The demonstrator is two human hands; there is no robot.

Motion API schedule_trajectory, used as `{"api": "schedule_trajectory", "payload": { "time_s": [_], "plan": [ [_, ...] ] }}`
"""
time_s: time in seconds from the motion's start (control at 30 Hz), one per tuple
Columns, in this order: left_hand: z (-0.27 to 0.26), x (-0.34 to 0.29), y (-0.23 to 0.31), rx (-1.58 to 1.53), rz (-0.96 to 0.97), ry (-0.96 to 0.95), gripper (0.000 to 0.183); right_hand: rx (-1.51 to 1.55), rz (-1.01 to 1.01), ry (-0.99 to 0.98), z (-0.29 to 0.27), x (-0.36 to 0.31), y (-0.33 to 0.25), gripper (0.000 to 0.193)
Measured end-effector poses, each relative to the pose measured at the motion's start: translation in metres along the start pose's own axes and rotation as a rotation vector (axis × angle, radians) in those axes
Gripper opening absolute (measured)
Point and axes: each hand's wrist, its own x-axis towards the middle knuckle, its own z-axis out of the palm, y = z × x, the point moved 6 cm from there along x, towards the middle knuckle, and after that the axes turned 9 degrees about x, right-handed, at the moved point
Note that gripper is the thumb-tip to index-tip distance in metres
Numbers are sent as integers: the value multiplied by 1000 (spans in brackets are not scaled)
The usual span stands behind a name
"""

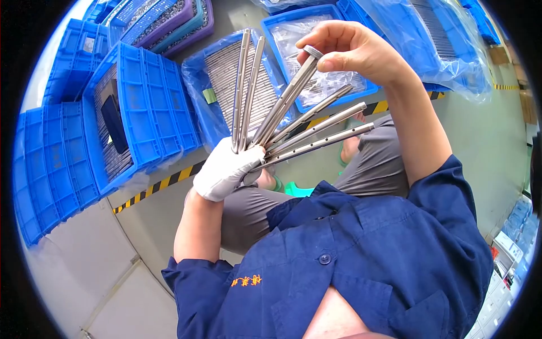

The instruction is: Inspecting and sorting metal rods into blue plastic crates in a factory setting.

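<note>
My left hand (223,169), in a white glove, is closed round the lower ends of several slim metal rods (244,85). They fan out upward and to the right, and small holes run along their sides. Bare, my right hand (361,53) pinches a small round grey disc (313,52) between thumb and fingers. This disc sits at the top end of the middle rods; whether it is fixed to one or only placed over the end, I cannot tell.
Beyond my hands stands a blue bin (195,107) with rows of similar rods. Right of it is a blue bin (275,53) of plastic-wrapped pieces. Blue crates (152,96) are on the left, baskets (183,25) behind. Striped tape (164,182) crosses the floor.
</note>
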Motion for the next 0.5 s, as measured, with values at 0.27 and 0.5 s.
{"api": "schedule_trajectory", "payload": {
  "time_s": [0.27, 0.5],
  "plan": [
    [9, -1, 5, 40, -23, -151, 21, 4, -99, 151, -37, -1, -5, 32],
    [21, -2, 3, 58, -22, -283, 28, 217, 31, 7, -8, 10, 21, 31]
  ]
}}
